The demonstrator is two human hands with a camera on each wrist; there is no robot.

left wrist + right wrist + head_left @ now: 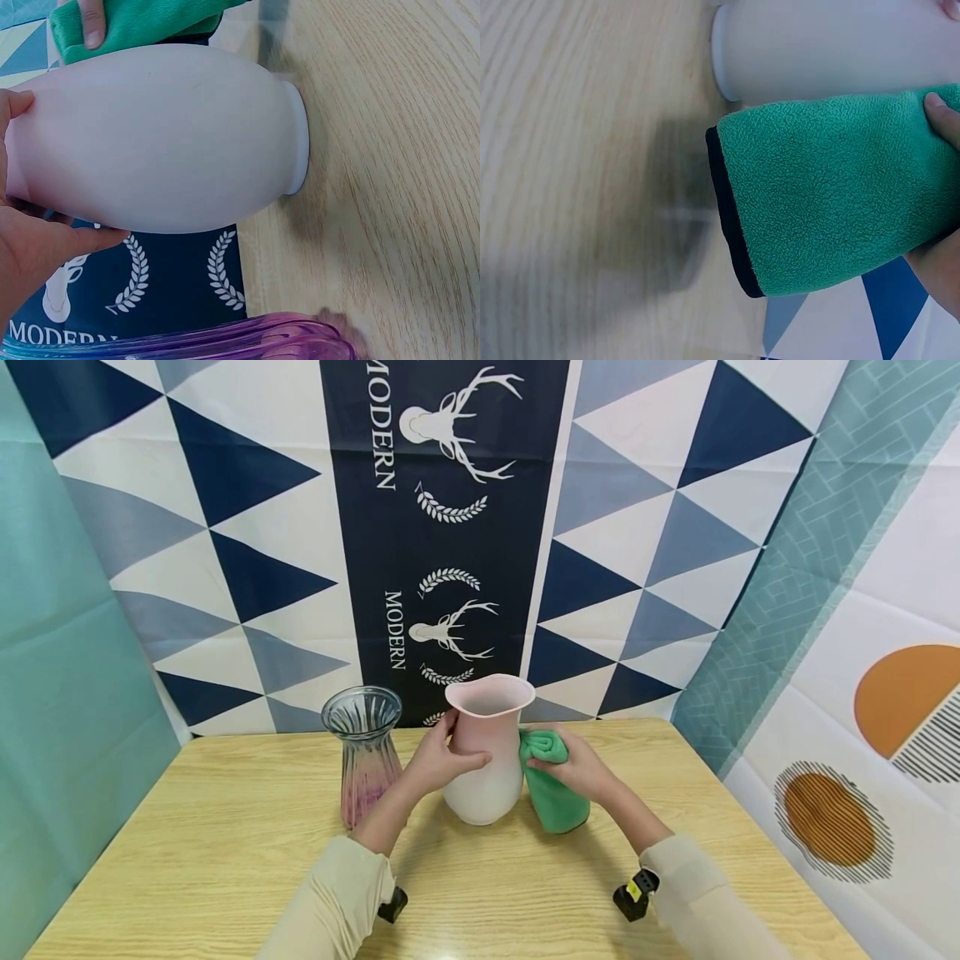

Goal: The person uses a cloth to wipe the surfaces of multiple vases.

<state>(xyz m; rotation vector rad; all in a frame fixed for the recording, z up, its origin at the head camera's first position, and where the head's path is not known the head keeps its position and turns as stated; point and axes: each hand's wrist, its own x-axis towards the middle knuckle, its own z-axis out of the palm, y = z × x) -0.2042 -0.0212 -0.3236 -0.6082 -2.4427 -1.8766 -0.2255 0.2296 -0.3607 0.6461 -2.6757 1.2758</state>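
Observation:
A pink-and-white vase (483,777) with a wavy rim stands at the back middle of the table. My left hand (438,758) grips it around the neck from the left, thumb across the front. In the left wrist view the vase's white base shows close over the wood. On the other side, my right hand (573,766) holds a folded green towel (832,195) with dark edging, thumb on top of the fold. The towel hangs down along the vase's right side, overlapping it in the right wrist view.
A ribbed glass vase (363,752), bluish above and pink-purple below, stands left of my left hand, partly behind my forearm. The wooden table (225,860) ends at a patterned cloth wall (442,552). More cloth hangs at both sides.

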